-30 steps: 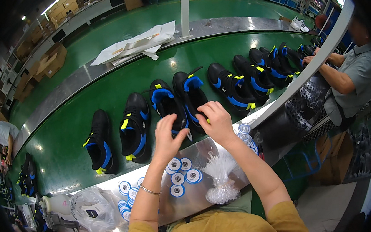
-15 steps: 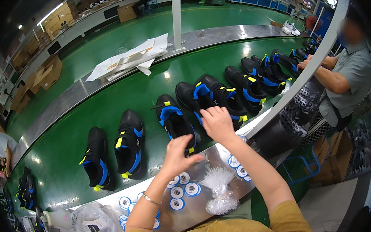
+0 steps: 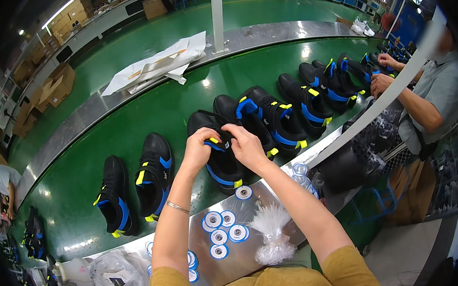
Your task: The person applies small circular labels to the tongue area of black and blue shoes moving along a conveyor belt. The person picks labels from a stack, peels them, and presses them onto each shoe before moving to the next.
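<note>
Both of my hands work on a black sneaker [image 3: 199,122] with blue side panels and yellow accents, standing toe-away on the green belt. My left hand [image 3: 198,149] is closed at its tongue, by a yellow tab. Closed too, my right hand [image 3: 247,148] pinches the upper beside a raised black strap. My fingers partly hide the shoe's opening. Just below its heel lies a round white label with a blue rim [image 3: 243,192]. To the left stand two matching sneakers [image 3: 155,170] with their straps across; close on the right is another sneaker [image 3: 227,106].
On the metal ledge are more round labels [image 3: 218,236], a bundle of clear plastic fasteners [image 3: 273,233] and a clear plastic bag [image 3: 120,278]. White sheets [image 3: 158,65] lie across the belt's far edge. A metal post [image 3: 218,17] rises there. A co-worker [image 3: 432,94] handles shoes at right.
Both hands have come to the middle sneaker and closed on its upper; my right hand has left the neighbouring shoe. A round label now shows below the heel. The shoes have shifted slightly.
</note>
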`<state>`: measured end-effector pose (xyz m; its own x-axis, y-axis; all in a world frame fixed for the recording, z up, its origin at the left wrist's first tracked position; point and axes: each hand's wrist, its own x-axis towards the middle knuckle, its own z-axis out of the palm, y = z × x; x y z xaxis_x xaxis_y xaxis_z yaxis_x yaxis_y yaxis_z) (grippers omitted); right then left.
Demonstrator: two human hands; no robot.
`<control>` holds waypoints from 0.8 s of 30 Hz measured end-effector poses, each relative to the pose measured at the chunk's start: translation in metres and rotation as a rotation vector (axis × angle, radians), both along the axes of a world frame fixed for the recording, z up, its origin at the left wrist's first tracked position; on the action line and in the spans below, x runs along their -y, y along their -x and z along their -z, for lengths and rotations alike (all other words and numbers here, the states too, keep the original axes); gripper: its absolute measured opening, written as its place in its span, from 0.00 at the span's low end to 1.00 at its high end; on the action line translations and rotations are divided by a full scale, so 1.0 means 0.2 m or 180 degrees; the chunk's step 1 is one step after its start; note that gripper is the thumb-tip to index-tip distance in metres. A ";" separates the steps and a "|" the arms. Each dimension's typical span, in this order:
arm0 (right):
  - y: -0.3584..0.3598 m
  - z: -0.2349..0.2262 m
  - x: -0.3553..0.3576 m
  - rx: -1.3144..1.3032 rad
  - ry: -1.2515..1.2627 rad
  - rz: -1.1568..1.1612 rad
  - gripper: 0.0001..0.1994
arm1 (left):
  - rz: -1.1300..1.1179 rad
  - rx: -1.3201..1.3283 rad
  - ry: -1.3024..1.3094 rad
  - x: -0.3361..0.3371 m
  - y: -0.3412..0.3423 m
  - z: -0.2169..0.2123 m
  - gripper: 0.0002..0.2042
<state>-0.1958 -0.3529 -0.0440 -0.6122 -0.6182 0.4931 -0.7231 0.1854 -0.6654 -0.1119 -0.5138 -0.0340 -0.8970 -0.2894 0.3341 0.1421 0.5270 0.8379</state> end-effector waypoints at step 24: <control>-0.09 -0.19 0.20 -0.1123 -0.1384 -0.0859 0.10 | -0.1525 -0.0309 -0.0788 -0.21 -0.19 0.25 0.25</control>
